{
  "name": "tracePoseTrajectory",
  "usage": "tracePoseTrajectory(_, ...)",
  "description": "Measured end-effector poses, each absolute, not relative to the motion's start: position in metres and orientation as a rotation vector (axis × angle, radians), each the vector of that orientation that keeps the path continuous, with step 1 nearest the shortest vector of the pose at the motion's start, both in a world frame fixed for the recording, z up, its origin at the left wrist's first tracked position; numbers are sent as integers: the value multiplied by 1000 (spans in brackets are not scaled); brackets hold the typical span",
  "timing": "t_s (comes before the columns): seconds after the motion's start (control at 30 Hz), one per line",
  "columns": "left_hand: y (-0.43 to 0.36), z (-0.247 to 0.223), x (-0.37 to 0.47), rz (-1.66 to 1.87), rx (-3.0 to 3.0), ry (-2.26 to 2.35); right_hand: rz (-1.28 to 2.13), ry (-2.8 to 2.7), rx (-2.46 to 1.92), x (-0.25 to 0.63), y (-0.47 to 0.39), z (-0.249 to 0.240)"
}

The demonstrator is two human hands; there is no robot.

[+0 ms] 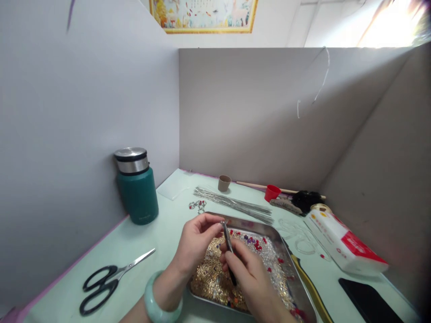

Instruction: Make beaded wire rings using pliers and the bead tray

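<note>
Over the metal tray [269, 229] my right hand [247, 271] is closed around a slim dark tool [228, 237] that looks like tweezers, tip pointing up and away. My left hand [197, 240], a pale green bangle [158, 309] on its wrist, pinches at the tool's tip. What sits between those fingertips is too small to make out. Gold beads [208, 278] fill much of the tray, with clear beads [269, 253] to the right and red beads [258, 245] scattered among them. Just beyond the tray lies a small beaded chain [198, 204].
Black-handled scissors [112, 278] and a green bottle [138, 193] stand left. Behind the tray are thin wires [235, 204], a brown cup [224, 183] and a red cup [272, 193]. A tissue pack [346, 242] and a black phone-like slab [368, 300] lie right. Grey partitions [249, 112] enclose the table.
</note>
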State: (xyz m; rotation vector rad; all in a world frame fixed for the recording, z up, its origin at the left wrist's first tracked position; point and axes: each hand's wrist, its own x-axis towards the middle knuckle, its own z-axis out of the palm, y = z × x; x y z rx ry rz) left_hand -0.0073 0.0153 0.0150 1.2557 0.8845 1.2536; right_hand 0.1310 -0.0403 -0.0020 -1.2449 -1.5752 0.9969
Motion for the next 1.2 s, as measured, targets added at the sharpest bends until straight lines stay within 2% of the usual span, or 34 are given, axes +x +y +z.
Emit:
tracePoseTrajectory(0.43,14,14,-6,1350,1373,951,878,-1650,-1320,132,-42,-2)
tracePoseTrajectory(0.8,15,13,-6,1312,1312,999,1000,-1568,-1280,131,-43,2)
tracePoseTrajectory(1.2,13,12,-8,1516,1743,1072,1005,-1578,-1275,134,-42,5)
